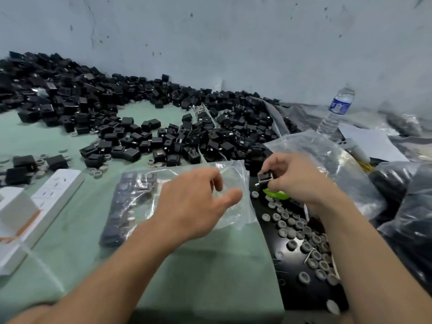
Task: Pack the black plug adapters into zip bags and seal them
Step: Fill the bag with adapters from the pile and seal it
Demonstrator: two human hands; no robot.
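Observation:
A clear zip bag [233, 178] lies on the green table in front of me, with several black plug adapters [126, 202] stacked in its left part. My left hand [196, 204] hovers over the bag's right end, fingers spread and curled, holding nothing that I can see. My right hand [297, 178] pinches one black plug adapter [265, 177] just to the right of the bag's mouth. A big heap of loose black adapters [140, 118] covers the far side of the table.
A white power strip [56, 195] and a white box [14, 220] sit at the left. A black tray [289, 258] with several small grey caps and a green object [275, 194] lies under my right arm. A water bottle [336, 111], crumpled clear bags [332, 160] and dark bags stand at the right.

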